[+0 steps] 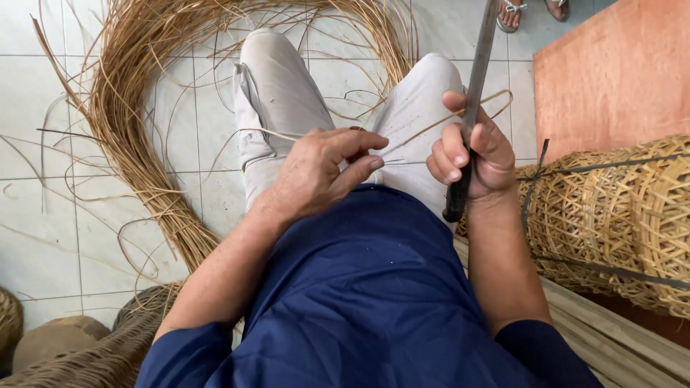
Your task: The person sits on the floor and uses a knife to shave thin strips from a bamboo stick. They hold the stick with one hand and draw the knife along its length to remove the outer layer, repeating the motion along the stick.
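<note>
Nearest the camera, a dark blue shirt fills the lower middle of the view, with both forearms reaching forward from rolled sleeves. The left hand hovers over the lap with its fingers curled in narrow; thumb and forefinger pinch a thin rattan strip just above the light trousers. The strip runs rightward from that pinch, rising toward the right hand and past it, where it loops beside the blade. The right hand is closed in a firm fist around the black handle of a long knife, held almost upright, the grey blade pointing away from the body and leaving the top edge of the view. The strip meets the blade just above the right fist's knuckles.

To the right, just beside the right forearm, lie 2 woven baskets of open lattice, bound with dark straps, resting on pale wooden slats. Behind them stands a reddish-brown board.

At lower left, a darker wicker piece sits on the tiled floor. Further out, a large bundle of loose rattan strands curves in an arc around the knees. At the far top edge, 2 sandalled feet of another person show.
</note>
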